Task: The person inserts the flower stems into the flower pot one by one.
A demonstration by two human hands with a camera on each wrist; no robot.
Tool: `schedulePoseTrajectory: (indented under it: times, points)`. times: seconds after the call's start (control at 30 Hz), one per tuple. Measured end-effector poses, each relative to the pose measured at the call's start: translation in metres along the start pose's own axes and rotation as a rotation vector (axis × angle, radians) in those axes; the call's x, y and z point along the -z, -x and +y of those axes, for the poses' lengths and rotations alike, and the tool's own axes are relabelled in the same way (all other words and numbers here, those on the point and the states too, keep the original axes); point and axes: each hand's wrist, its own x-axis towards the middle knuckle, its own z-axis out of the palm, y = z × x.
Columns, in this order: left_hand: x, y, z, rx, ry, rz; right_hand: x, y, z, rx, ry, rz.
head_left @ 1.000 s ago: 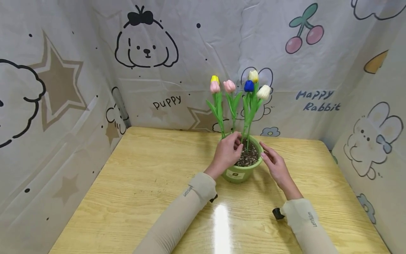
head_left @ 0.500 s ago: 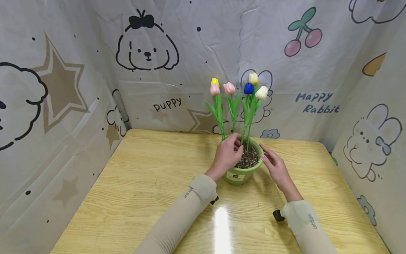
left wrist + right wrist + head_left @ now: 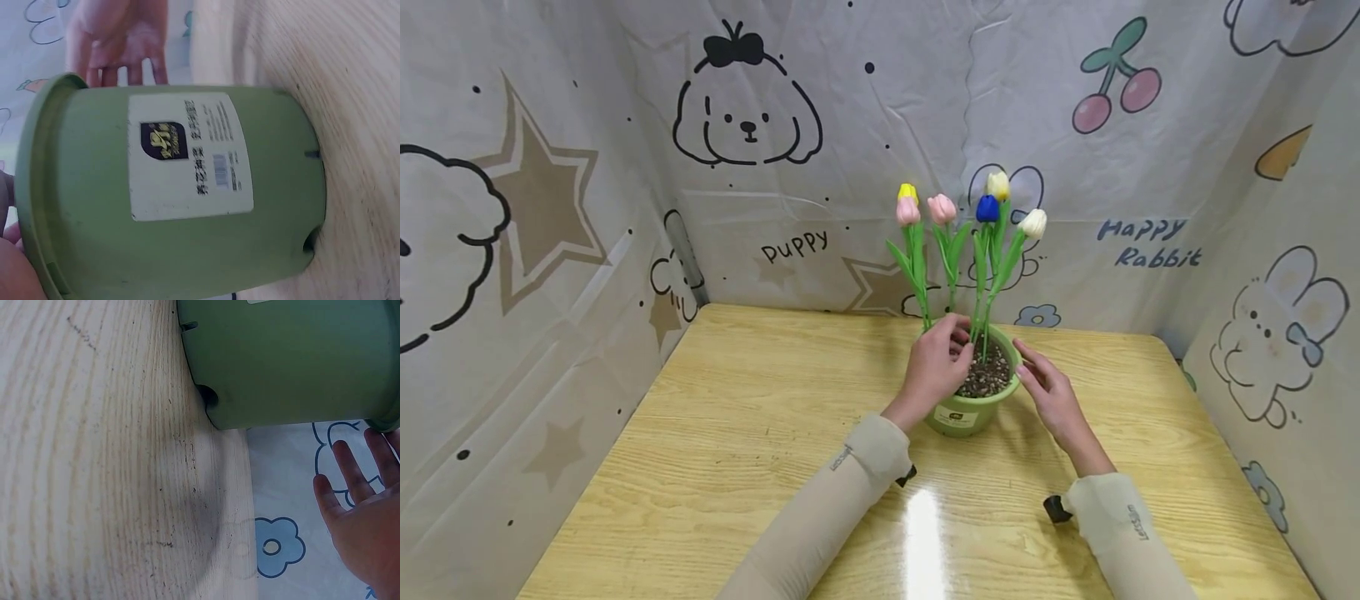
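Several tulips stand in a green flower pot (image 3: 958, 423) of dark soil (image 3: 988, 379). The blue tulip (image 3: 987, 208) rises near the middle, and a white tulip (image 3: 1033, 223) leans out to the right. My left hand (image 3: 932, 362) reaches over the pot's left side, its fingers loosely curved beside the green stems (image 3: 985, 337), with a gap between thumb and fingertips. At the right rim, my right hand (image 3: 1054, 400) has its fingertips against or close to the pot. Its relaxed, spread fingers (image 3: 353, 469) show in the right wrist view.
A pale wooden table (image 3: 760, 417) carries the pot near its back edge. Behind and on both sides hang printed curtains (image 3: 850, 108). A white label (image 3: 194, 156) is on the pot's front, and small notches (image 3: 206, 394) mark its base.
The white tulip's head has swung to the right and its stem tilts more. My left hand has shifted very slightly left; my right hand has stayed at the rim.
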Motion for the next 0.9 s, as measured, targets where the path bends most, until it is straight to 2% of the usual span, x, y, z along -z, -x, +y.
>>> schedulePoseTrajectory:
  times: [0.13,0.33,0.5,0.67,0.8,0.9]
  points:
    - [0.004,0.006,0.001,-0.001,0.083,0.014,0.001,0.001,-0.001,-0.007,0.013,-0.001]
    - [0.018,0.012,-0.001,-0.016,0.121,0.011,0.000,0.000,0.000,0.001,0.010,-0.003]
    - [0.035,0.015,-0.006,-0.071,0.045,0.007,0.001,0.002,-0.001,0.004,0.017,-0.009]
    - [0.054,0.021,-0.019,-0.151,-0.045,0.052,0.003,0.003,-0.003,0.029,0.091,-0.001]
    - [0.076,0.030,-0.040,-0.235,-0.122,0.119,0.009,0.004,-0.004,0.058,0.242,0.006]
    - [0.096,0.039,-0.063,-0.251,-0.191,0.133,0.016,0.008,-0.003,0.061,0.347,0.001]
